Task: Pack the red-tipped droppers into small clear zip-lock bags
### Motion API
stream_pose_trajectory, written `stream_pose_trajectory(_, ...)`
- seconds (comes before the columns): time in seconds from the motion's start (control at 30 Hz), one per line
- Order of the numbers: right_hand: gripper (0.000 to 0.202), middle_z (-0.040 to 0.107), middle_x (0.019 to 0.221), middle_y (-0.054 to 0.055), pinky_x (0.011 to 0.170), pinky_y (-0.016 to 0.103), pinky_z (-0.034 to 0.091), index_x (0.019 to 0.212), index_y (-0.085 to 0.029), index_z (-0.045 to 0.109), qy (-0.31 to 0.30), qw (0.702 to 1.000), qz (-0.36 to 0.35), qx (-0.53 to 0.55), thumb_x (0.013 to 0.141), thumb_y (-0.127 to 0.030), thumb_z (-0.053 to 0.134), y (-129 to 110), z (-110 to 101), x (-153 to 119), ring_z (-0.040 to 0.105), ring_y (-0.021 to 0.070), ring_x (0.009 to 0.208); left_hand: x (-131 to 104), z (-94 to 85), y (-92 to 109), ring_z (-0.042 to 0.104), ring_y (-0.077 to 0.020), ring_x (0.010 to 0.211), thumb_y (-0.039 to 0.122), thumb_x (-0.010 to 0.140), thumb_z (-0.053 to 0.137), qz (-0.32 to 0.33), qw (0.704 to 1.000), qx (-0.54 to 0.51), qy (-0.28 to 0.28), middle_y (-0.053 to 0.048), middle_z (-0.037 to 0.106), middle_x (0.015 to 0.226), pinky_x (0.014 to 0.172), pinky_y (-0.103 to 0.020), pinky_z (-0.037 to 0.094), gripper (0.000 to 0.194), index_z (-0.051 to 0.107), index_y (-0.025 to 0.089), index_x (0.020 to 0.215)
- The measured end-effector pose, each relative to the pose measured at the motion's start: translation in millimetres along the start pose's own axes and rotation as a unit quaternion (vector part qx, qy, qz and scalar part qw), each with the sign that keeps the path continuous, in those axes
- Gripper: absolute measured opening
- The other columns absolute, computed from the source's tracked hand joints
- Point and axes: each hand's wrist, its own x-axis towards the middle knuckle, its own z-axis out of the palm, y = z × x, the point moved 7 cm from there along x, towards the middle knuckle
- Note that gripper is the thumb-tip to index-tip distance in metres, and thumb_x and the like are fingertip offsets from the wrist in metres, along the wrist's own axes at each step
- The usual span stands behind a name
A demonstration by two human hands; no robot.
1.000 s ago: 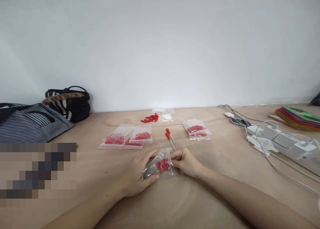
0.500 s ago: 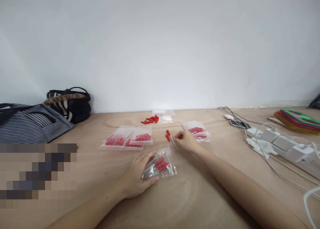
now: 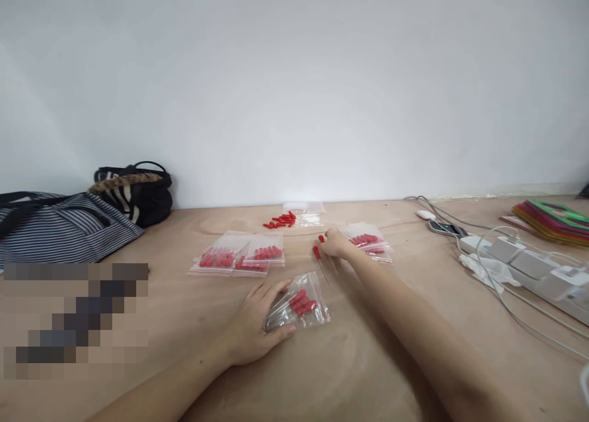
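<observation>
Several red-bulbed clear droppers lie inside a transparent zip bag (image 3: pixel 301 302) near the middle of the table. My left hand (image 3: pixel 257 321) rests around its left edge, thumb below and fingers above, closed on the bag. Beyond it, two loose droppers (image 3: pixel 316 250) lie with their red bulbs pointing away. My right hand (image 3: pixel 335 244) is at the bulb of the right-hand one, fingers together; whether it grips the dropper is too small to tell. Filled bags lie at the left (image 3: pixel 218 259) and at the right, one pile (image 3: pixel 368 241) just beside my right hand.
At the back are a heap of red bulbs (image 3: pixel 280 220) and clear thin pieces (image 3: pixel 308 218). Two bags, striped (image 3: pixel 64 229) and black (image 3: pixel 150 198), stand left. A power strip with chargers (image 3: pixel 529 262), cables, tissue (image 3: pixel 490 272) and coloured sheets (image 3: pixel 552 222) lie right.
My right hand has moved away from me, up to the bulb end of the droppers. The two loose droppers have shifted and lie farther apart. My left hand stays on the bag.
</observation>
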Motion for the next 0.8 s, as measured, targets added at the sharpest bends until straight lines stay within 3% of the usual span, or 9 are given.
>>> stream_pose_trajectory(0.1, 0.045, 0.060, 0.085, 0.007, 0.061, 0.026, 0.043, 0.113, -0.013, 0.046, 0.001, 0.999, -0.024, 0.039, 0.069, -0.019, 0.051, 6, -16, -22, 0.058, 0.0161, 0.070, 0, -0.8, 1, 0.043, -0.0288, 0.112, 0.034, 0.074, 0.057, -0.003, 1.000, -0.007, -0.003, -0.007, 0.048, 0.122, 0.094, -0.048, 0.035, 0.061, 0.029, 0.026, 0.128)
stream_pose_trajectory(0.17, 0.052, 0.055, 0.075, 0.000, 0.056, 0.024, 0.043, 0.124, -0.017, 0.034, -0.011, 0.989, -0.056, 0.133, 0.073, -0.020, 0.045, 9, -22, -43, 0.054, 0.0119, 0.058, 0, -1.1, 2, 0.043, -0.0282, 0.112, 0.034, 0.075, 0.057, -0.002, 1.000, -0.008, -0.005, -0.007, 0.047, 0.123, 0.093, -0.046, 0.037, 0.061, 0.028, 0.027, 0.128)
stream_pose_trajectory(0.3, 0.051, 0.042, 0.065, -0.007, 0.048, 0.024, 0.041, 0.121, -0.021, 0.034, 0.054, 0.939, -0.045, 0.336, 0.073, -0.030, 0.048, 27, -29, -84, 0.047, 0.0090, 0.047, 1, -1.5, 3, 0.045, -0.0277, 0.110, 0.035, 0.076, 0.056, 0.008, 1.000, -0.005, 0.005, -0.007, 0.048, 0.122, 0.094, -0.046, 0.036, 0.059, 0.029, 0.027, 0.127)
stream_pose_trajectory(0.4, 0.054, 0.041, 0.067, -0.008, 0.047, 0.025, 0.043, 0.118, -0.022, 0.034, 0.070, 0.904, -0.005, 0.421, 0.069, -0.035, 0.055, 35, -17, -102, 0.049, 0.0088, 0.049, 2, -1.0, 1, 0.046, -0.0280, 0.109, 0.036, 0.075, 0.056, 0.010, 1.000, -0.003, 0.011, -0.006, 0.049, 0.121, 0.095, -0.047, 0.034, 0.057, 0.030, 0.028, 0.126)
stream_pose_trajectory(0.53, 0.055, 0.042, 0.070, -0.007, 0.049, 0.024, 0.044, 0.112, -0.022, 0.036, 0.045, 0.880, 0.016, 0.472, 0.065, -0.038, 0.060, 33, -1, -108, 0.051, 0.0089, 0.052, 2, -1.1, 0, 0.046, -0.0284, 0.110, 0.036, 0.075, 0.056, 0.005, 1.000, -0.001, 0.010, -0.006, 0.049, 0.120, 0.094, -0.046, 0.035, 0.058, 0.031, 0.028, 0.126)
stream_pose_trajectory(0.8, 0.051, 0.045, 0.065, -0.008, 0.049, 0.023, 0.044, 0.105, -0.023, 0.040, 0.005, 0.848, 0.069, 0.526, 0.062, -0.033, 0.065, 33, 3, -114, 0.051, 0.0086, 0.051, 2, -1.7, 2, 0.045, -0.0283, 0.110, 0.038, 0.076, 0.056, 0.000, 1.000, -0.001, 0.008, -0.006, 0.049, 0.121, 0.093, -0.045, 0.036, 0.058, 0.031, 0.027, 0.127)
